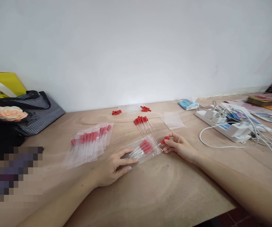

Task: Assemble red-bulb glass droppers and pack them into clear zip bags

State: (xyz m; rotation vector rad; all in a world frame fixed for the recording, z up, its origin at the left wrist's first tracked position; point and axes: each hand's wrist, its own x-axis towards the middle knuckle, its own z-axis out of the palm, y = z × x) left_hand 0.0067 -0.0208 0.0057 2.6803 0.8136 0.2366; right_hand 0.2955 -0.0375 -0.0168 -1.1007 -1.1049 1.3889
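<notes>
My left hand point(117, 165) lies with its fingers spread over the lower left part of a clear zip bag point(138, 162). Several red-topped droppers point(146, 146) are inside that bag. At the bag's right end, my right hand point(174, 145) pinches the red bulb of a single dropper point(164, 140), its thin stem pointing left at the bag's edge. Behind the bag, a row of loose red-topped droppers point(141, 120) rests on the table. To the left, overlapping filled bags point(86, 146) show red bulbs through the plastic.
Flat bags point(174, 120) lie at the back right. Red bulbs point(116, 112) sit near the wall. A white power strip point(221, 126) with cables and a blue packet point(188, 104) are at right; a striped bag point(41, 113) is at left.
</notes>
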